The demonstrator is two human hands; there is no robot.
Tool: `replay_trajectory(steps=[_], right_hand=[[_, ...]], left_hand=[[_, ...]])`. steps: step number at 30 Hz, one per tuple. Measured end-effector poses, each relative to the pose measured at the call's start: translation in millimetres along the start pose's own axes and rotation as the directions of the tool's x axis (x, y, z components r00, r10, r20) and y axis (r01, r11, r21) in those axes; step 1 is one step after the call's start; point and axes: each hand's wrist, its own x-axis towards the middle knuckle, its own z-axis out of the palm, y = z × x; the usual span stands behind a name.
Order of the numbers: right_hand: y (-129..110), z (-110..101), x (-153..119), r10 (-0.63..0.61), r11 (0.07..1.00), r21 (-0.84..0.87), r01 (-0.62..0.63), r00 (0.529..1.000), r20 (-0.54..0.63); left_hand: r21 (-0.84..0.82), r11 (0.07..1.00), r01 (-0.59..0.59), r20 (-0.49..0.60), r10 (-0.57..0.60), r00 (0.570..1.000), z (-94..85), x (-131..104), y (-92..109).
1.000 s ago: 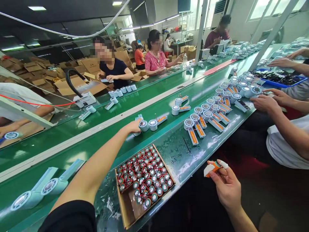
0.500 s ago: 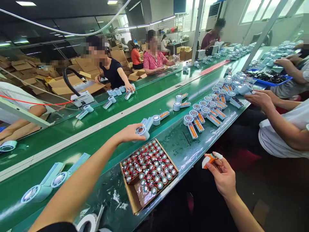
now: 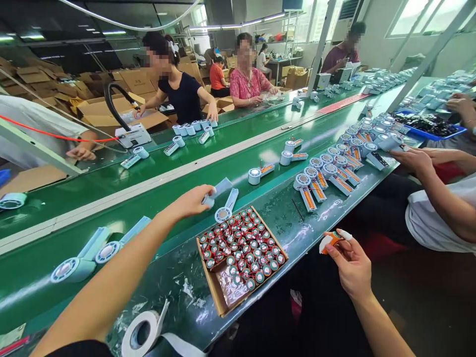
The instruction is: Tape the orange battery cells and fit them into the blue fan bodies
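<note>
Housings [image 3: 72, 268], two pale blue ones, are lying on the green belt [image 3: 159, 173] well left of the cardboard box [image 3: 214, 292], with a roll of white tape [image 3: 128, 337] resting on the near side, also left of it. Beyond the box's far left corner, the left hand [image 3: 193, 201] is gripping the head of a held housing [image 3: 223, 187], whose long handle is pointing away and to the right. A loose housing [image 3: 223, 214] is lying just beside the box's far edge, right of the left hand, its long axis slanting roughly the same way. Battery cells [image 3: 259, 276] with red wires are filling most of the box, which is sitting on the worktop [image 3: 275, 203]. Right of the box, past the worktop's near edge, the right hand [image 3: 349, 263] is pinching an orange cell [image 3: 334, 239] with a white end between thumb and fingers, so the box is lying between the two hands.
</note>
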Motion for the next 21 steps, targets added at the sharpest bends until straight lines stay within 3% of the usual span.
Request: replay_trajectory(steps=[3,6,9,11,14,17,21], right_hand=[[-5,2,-2,0.012,0.998,-0.054,-0.013,1.000,-0.018],[-11,0,-6,0.011,0.996,-0.092,-0.012,1.000,-0.006],[-23,4,-4,-0.051,0.986,-0.157,0.063,0.996,0.075],[-36,18,5,-0.140,0.970,-0.173,0.172,0.973,0.181],[-60,62,33,-0.277,0.949,-0.051,0.312,0.900,0.335],[-79,122,71,-0.343,0.932,0.046,0.360,0.833,0.434],[-86,200,121,-0.294,0.883,-0.085,0.461,0.686,0.666]], left_hand=[[0.177,0.984,0.015,-0.034,-0.009,0.999,12.0,18,-6],[0.185,0.983,0.016,0.007,-0.017,1.000,20.6,29,-5],[0.195,0.981,0.014,0.022,-0.019,1.000,24.2,33,2],[0.206,0.979,-0.008,0.024,0.003,1.000,23.2,37,7],[0.225,0.973,-0.050,0.026,0.045,0.999,18.5,48,9],[0.244,0.967,-0.075,0.044,0.066,0.997,14.5,66,10],[0.265,0.963,-0.042,0.061,0.027,0.998,16.4,87,18]])
